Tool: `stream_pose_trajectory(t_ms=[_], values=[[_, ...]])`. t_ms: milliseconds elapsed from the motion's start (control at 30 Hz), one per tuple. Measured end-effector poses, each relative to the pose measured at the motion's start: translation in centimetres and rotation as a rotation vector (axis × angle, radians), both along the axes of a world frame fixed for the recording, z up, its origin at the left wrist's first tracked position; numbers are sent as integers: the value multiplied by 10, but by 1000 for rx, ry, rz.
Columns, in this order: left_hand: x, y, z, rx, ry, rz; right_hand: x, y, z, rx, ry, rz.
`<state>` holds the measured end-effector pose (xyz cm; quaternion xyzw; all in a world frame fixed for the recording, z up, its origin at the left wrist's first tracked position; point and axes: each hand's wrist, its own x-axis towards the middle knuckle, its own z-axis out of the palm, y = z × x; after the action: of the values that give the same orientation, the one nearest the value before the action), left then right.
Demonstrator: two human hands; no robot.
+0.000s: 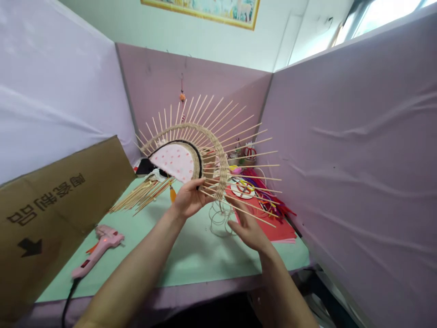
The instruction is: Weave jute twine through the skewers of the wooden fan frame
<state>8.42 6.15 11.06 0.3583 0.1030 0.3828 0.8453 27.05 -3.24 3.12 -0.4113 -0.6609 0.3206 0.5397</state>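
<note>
A half-round fan frame [177, 159] is held up over the table, with thin wooden sticks spreading out from its pink dotted centre. Woven twine [221, 159] runs across the sticks in a wide band. My left hand [193, 198] grips the lower right part of the frame, thumb in front and fingers behind. Close to the lower end of the woven band is my right hand [247, 225], its thumb apart from its fingers, whose tips are partly behind the sticks. Loose loops of twine [218, 223] hang below the band, between the hands.
A pink glue gun [99, 248] lies at the left near a cardboard box [64, 209]. Loose sticks [139, 196] lie behind it. At the right are red sheets [269, 230], a white roll of tape [242, 189] and coloured pipe cleaners [280, 209]. Fabric-covered partitions [358, 159] enclose the table.
</note>
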Motion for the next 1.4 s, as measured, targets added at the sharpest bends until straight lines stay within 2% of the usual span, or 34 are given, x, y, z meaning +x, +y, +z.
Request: stream_pose_trajectory(t_ms=[67,133,200,267,367,567,733,800,900,1033,1167,1267,1400], values=[[-1,1,-20,-14,-2,0,-18,4,5,-26,231,51],[-4,2,-36,-28,-9,-26,-40,7,0,-101,372,43],[-6,3,-49,-47,-38,-40,-58,6,-11,-140,444,-120],[-9,3,-58,-71,-75,-38,-70,1,-23,-107,436,-308],[-12,2,-67,-93,-120,-49,-75,-9,-34,-30,310,-416],[-16,-3,-77,-151,-241,-142,-72,-17,-38,26,108,-347],[-16,0,-83,-185,-281,-223,-66,-20,-41,69,43,-333],[-16,0,-84,-194,-279,-236,-61,-23,-41,39,54,-340],[-17,0,-83,-208,-294,-182,-49,-27,-41,-45,70,-342],[-19,2,-81,-218,-303,-91,-24,-36,-29,-155,60,-323],[-20,7,-86,-206,-257,-96,2,-44,-9,-239,56,-325],[-20,9,-90,-195,-205,-147,14,-48,0,-217,147,-340],[-19,11,-93,-171,-176,-179,15,-51,3,-165,313,-278]])
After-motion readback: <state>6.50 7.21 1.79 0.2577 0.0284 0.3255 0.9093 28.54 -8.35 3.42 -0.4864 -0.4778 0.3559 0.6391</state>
